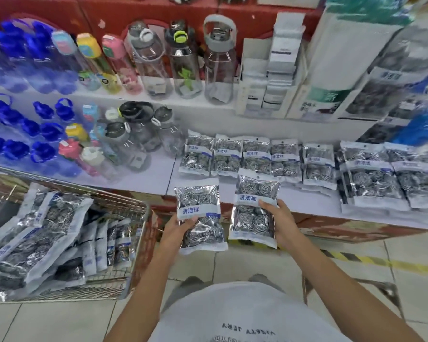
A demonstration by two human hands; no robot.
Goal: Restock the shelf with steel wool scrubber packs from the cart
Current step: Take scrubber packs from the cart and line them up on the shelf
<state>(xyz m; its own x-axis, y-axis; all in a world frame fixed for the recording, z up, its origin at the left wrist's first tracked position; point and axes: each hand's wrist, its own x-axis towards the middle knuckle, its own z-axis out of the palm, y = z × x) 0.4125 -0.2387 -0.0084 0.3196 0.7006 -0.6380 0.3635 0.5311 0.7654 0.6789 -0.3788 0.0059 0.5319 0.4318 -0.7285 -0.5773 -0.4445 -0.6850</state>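
Now left hand [176, 230], right hand [281, 223] each gripping, seemingly, one scrubber pack.

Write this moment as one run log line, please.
left hand: holds left pack | right hand: holds right pack | shelf: pack row | cart: packs remain

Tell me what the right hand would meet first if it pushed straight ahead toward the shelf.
Likely the shelf's front edge, then the row of scrubber packs behind; depth is unclear. The right hand holds its own pack.
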